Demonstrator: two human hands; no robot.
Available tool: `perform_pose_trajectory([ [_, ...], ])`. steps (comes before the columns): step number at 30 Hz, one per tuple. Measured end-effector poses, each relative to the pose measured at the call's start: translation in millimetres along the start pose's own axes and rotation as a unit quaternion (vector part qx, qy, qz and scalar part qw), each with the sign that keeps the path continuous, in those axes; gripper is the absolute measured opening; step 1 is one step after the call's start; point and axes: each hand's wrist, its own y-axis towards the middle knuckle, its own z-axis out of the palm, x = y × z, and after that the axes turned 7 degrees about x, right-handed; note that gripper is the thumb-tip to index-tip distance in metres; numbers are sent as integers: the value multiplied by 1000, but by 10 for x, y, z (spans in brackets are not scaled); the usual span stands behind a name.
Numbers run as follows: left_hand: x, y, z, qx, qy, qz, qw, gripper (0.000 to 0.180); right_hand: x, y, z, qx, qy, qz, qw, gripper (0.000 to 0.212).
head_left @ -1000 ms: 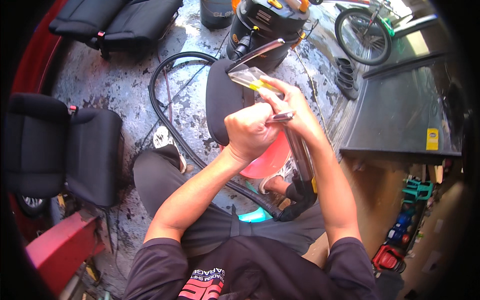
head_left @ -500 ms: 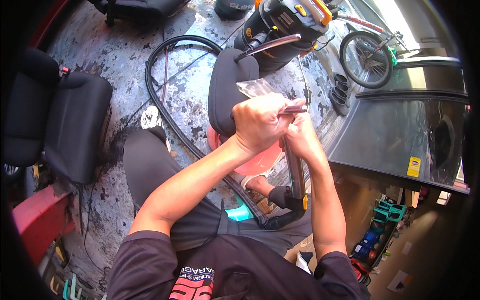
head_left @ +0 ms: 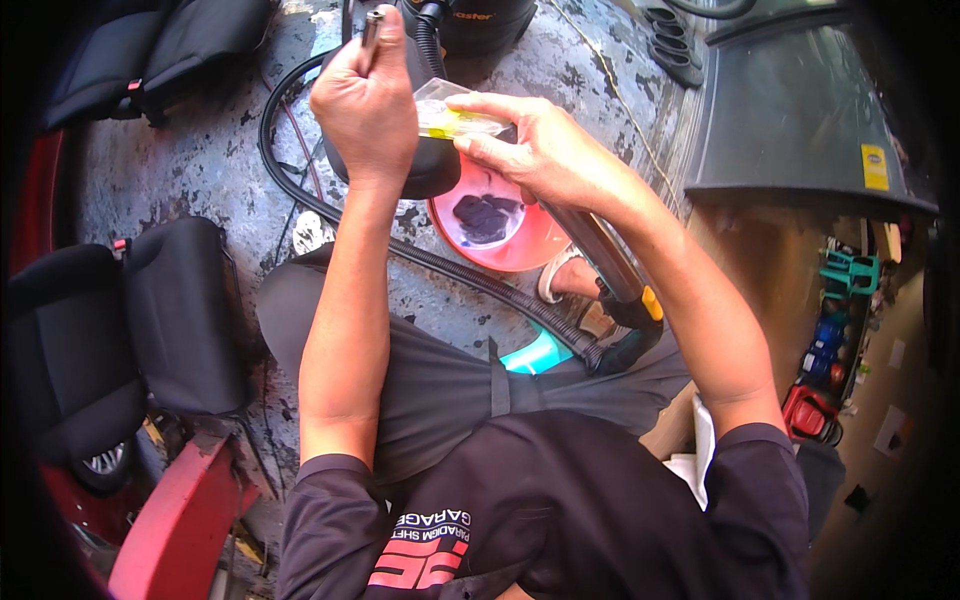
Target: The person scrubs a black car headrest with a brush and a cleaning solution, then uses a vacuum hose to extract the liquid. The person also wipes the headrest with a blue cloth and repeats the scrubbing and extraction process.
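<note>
left hand (head_left: pixel 368 122) fisted round metal post (head_left: pixel 373 30); right hand (head_left: pixel 528 152) pinching clear nozzle (head_left: pixel 438 112) (yellow patch showing).

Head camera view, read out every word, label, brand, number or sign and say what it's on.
I can't copy out wording or brands, only say where they stand.
Dark shirt: red and white print, upside down, legible.
Black drum: orange lettering near the picture's top edge, partly legible.
Yellow label on the dark panel: too small to read.

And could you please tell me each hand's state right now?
Left hand: closed, holding the dark headrest by a metal post.
Right hand: closed on the clear nozzle.
</note>
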Motion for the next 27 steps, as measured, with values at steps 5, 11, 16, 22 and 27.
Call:
perform_pose_trajectory([
  [5, 184, 151, -138, -18, -13, -11, 1000, 60, -12, -28, 114, 9, 23, -8, 1000, 47],
  [11, 320, 308, -259, -45, -34, -20, 998, 61, 21, -65, 212, 10, 1, -40, 999, 48],
  [16, 245, 429, -303, -70, -60, -20, 996, 63, 134, -210, 235, 52, -16, -22, 998, 52],
  [22, 146, 578, -560, -9, -185, -18, 982, 62, 565, -702, -179, -50, -44, -80, 995, 53],
  [27, -244, 493, -503, 115, -213, 28, 970, 56, 627, -752, -690, -84, 45, 55, 994, 53],
])
